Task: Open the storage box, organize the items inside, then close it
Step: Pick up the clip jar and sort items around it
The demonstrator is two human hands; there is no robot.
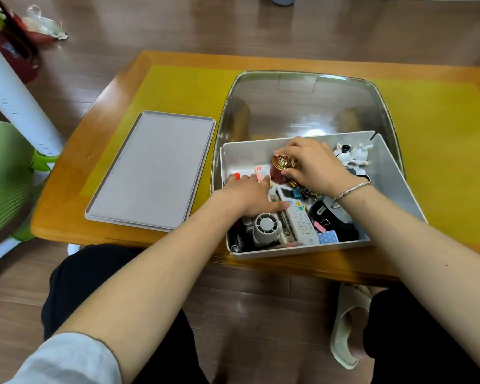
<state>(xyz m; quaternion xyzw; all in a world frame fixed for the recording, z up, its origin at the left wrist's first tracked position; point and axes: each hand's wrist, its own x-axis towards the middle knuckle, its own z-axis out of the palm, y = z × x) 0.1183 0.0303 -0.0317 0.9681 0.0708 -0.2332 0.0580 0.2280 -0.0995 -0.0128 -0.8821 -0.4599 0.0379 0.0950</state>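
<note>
Storage box (394, 173) rectangular, smooth grey plastic, lidless

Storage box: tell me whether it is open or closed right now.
Open. The storage box has no cover; its grey lid lies flat on the table to its left.

Even, soft indoor light, glare on the floor (330, 23) (wide-angle bending at the edges), focus slightly soft throughout
</note>
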